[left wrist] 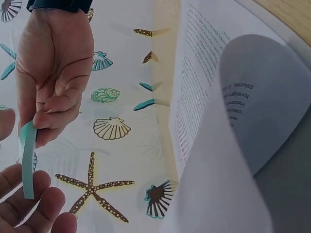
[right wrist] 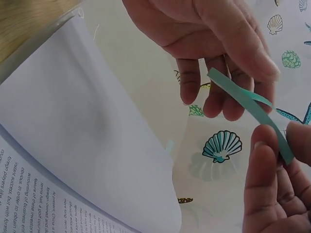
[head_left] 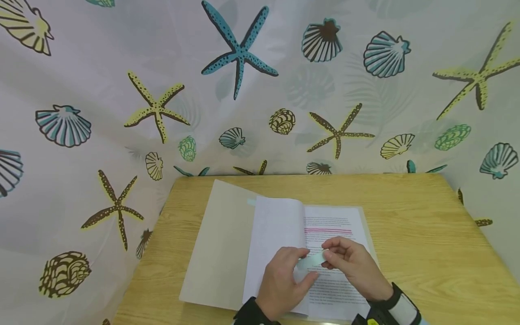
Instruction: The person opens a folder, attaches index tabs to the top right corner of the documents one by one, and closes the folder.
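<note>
My right hand (head_left: 357, 266) pinches one end of a narrow mint-green sticky note strip (head_left: 311, 260) between thumb and fingertips. In the right wrist view a thinner sliver splits away from the strip (right wrist: 249, 103) partway along. My left hand (head_left: 282, 280) is at the strip's other end, thumb and fingers apart; in the left wrist view that end lies against its fingers (left wrist: 41, 187). Both hands are above an open document folder. Its right-hand printed page (head_left: 333, 293) has a pink highlighted line near the top. A blank white page (head_left: 276, 230) is turned to the left.
The folder's beige cover (head_left: 219, 253) lies opened out on the wooden table (head_left: 426, 234). A small pale blue tab (head_left: 252, 201) shows beside the turned page's top edge. A white curtain with starfish and shells (head_left: 243, 135) hangs behind and beside the table.
</note>
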Motion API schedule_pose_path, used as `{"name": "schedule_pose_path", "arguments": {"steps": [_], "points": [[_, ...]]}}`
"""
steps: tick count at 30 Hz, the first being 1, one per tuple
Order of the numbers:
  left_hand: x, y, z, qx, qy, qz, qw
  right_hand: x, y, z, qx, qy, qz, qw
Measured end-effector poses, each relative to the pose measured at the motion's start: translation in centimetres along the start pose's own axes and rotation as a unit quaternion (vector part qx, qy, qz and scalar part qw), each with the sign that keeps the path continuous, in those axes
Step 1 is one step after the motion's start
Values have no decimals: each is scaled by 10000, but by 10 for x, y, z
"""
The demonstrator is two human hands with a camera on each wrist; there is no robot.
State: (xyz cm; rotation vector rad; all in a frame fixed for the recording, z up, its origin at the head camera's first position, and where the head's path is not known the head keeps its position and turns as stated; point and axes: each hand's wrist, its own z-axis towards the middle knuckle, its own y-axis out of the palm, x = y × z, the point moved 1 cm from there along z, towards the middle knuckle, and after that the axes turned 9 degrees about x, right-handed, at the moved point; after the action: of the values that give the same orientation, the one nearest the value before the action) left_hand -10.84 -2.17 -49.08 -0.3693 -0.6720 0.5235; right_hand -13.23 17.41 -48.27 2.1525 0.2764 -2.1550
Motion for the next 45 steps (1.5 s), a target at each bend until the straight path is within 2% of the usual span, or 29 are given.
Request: {"name": "schedule_pose_path", "arguments": {"steps": [4, 8, 12, 18, 22, 27, 32, 40, 45], "points": [[2, 2, 1, 13, 318, 169, 9993, 1, 4, 0, -51, -56, 41, 10000], [2, 1, 1, 175, 425, 274, 9986, 2, 7, -1, -27, -27, -19, 10000], [2, 0, 0, 195, 277, 233, 9992, 3, 7, -2, 47, 16, -52, 10000], [-2, -3, -3, 226, 98, 458, 9986, 3, 6, -3, 91, -50, -49, 9999], [-2, -4, -3, 428, -135, 478, 9978, 2, 7, -3, 279, -287, -408, 9984], [0, -5, -3, 791, -293, 343, 9958, -10, 14, -7, 657, -945, -1121, 9870], [2, -4, -3, 822, -281, 162, 9961, -30, 25, -13, 825, -1496, -1485, 9740], [4, -3, -3, 729, 133, 23, 9972, -33, 32, -14, 951, -1941, -1694, 9616], [3, -3, -4, 707, 228, 24, 9972, -28, 33, -13, 1064, -2139, -1886, 9526]]}}
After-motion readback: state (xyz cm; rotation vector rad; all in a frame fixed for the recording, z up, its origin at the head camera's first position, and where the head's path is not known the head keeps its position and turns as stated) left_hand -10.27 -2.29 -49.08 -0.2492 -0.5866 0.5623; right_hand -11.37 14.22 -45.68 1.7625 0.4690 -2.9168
